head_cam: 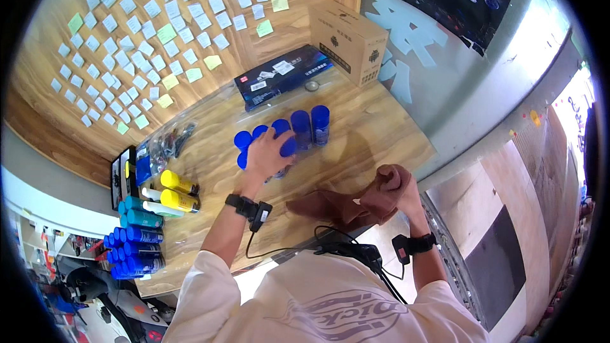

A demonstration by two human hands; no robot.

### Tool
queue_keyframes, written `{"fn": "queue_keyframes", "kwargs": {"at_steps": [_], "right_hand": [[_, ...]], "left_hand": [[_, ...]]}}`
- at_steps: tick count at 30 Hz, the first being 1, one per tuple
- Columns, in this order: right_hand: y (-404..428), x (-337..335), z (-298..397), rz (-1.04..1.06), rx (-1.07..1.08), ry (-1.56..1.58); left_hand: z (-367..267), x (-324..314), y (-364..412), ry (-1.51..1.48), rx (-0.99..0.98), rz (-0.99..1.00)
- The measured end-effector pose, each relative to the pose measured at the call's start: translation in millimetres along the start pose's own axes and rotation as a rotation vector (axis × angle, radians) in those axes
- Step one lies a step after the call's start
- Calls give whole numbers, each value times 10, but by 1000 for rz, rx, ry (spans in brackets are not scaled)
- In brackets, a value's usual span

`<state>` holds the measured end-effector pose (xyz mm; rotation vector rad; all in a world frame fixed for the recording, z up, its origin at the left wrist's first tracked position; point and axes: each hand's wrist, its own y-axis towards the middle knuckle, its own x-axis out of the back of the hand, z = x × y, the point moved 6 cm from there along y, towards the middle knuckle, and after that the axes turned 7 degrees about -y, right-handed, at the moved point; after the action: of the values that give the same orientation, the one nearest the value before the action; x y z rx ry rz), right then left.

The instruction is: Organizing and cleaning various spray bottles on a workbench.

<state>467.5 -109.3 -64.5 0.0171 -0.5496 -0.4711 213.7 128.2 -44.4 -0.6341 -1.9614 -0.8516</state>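
Note:
Several blue cans with blue caps (320, 126) stand grouped on the wooden table (214, 243). My left hand (267, 152) reaches over this group, its fingers around the cap of a can (288, 146) at the near side; whether that can is lifted cannot be told. A brown cloth (333, 205) is bunched in my right hand (411, 196) near the table's front edge, part of it trailing over the wood to the left. The palm and some fingers of my right hand are hidden behind the cloth.
Yellow cans (178, 182), teal cans (145, 219) and more blue cans (143, 250) line the left side. Behind stand a dark printed box (281, 76) and a cardboard box (350, 43). A plastic bag (164, 147) lies at the back left. A cable runs between the wrist bands.

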Motion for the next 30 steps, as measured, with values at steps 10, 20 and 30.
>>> {"fn": "queue_keyframes", "kwargs": {"at_steps": [10,20,30], "right_hand": [[-58,-1,-65,20,-3,35],[-51,-75,-117,23,-53,-62],[17,-589,74,88,28,172]], "left_hand": [[487,-635,181,120,209,274],[647,-972,120,244,231,399],[754,-569,-291,132,196,-5]]}}
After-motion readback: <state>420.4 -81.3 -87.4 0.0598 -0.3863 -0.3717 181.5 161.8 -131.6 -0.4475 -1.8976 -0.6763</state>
